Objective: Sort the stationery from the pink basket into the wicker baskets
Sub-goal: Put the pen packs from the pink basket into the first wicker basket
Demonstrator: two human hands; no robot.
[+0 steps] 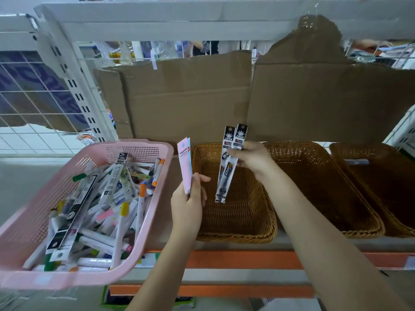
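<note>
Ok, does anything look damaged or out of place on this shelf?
Yes: the cardboard backing behind the wicker baskets is ragged and torn along its top, and the pink basket overhangs the shelf's front edge.

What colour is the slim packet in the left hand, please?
Pale pink slim packet, head view.

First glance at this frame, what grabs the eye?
The two hands at centre: the right hand holds up two black refill packs over the nearest wicker basket, which looks empty, while the left hand grips a pink pack upright beside it. At left, the pink basket sits heaped with mixed pens and packets.
</note>
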